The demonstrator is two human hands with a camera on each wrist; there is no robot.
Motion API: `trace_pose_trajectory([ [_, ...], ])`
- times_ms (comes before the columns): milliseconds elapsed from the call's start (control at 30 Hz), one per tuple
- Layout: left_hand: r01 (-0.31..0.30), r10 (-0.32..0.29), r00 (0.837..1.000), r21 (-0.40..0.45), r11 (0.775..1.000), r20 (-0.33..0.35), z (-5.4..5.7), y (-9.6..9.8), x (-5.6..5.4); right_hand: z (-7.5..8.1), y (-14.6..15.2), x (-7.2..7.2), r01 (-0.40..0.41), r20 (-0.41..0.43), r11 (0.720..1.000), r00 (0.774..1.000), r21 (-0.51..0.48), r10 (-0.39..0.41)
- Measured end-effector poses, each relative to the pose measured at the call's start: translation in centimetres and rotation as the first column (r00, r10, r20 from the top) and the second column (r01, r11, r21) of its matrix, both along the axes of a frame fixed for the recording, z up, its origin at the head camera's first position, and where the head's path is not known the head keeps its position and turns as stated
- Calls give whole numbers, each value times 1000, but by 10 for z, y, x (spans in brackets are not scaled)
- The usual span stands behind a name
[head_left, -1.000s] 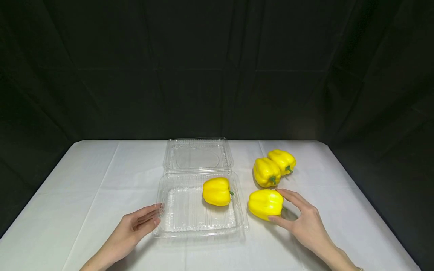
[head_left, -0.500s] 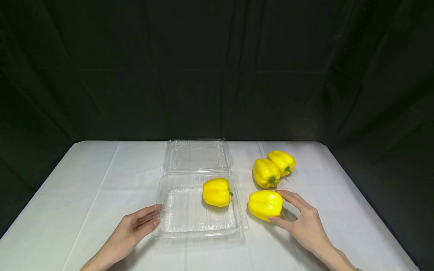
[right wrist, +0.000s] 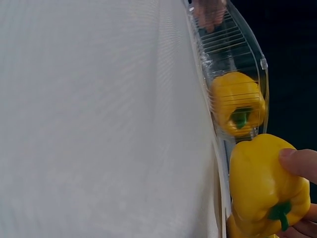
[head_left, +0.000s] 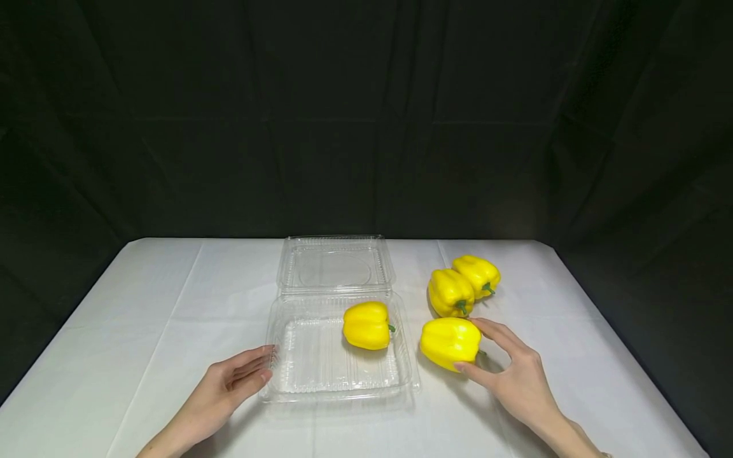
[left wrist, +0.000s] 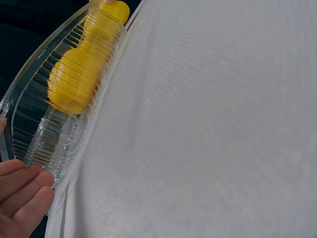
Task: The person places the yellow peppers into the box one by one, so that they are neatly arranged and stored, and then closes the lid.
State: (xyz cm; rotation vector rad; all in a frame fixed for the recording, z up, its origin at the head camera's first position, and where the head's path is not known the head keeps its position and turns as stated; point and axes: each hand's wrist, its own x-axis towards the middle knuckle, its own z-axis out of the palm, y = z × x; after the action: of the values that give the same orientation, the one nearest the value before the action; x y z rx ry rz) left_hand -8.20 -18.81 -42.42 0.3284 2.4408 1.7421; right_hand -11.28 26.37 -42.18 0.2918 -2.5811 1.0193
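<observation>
A yellow bell pepper (head_left: 449, 343) with a green stem is pinched between the thumb and fingers of my right hand (head_left: 518, 375), just right of the clear plastic clamshell container (head_left: 321, 397). In the right wrist view, the thumb (right wrist: 299, 162) presses that pepper's side. Another yellow bell pepper (head_left: 366, 326) lies inside the container's base, at its right. My left hand (head_left: 220, 391) rests against the container's left wall with fingers extended. Its fingertips (left wrist: 45, 178) show beside the ribbed wall in the left wrist view.
Two more yellow bell peppers (head_left: 451, 292) lie together behind the held one. The container's raised-edge lid (head_left: 335, 264) is folded back away from me. A white cloth (head_left: 149, 343) covers the table, and a black curtain (head_left: 366, 127) hangs behind and at both sides.
The pepper in my right hand has risen slightly, along with the hand, in the last half second. My left hand, the container and the other peppers stay where they were.
</observation>
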Motion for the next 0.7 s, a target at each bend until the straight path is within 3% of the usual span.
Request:
trace_pose_trajectory([
  [700, 4, -4, 1000, -1, 1000, 1, -1, 0, 0, 9, -4, -3, -5, -27, 1000, 1000, 16, 5],
])
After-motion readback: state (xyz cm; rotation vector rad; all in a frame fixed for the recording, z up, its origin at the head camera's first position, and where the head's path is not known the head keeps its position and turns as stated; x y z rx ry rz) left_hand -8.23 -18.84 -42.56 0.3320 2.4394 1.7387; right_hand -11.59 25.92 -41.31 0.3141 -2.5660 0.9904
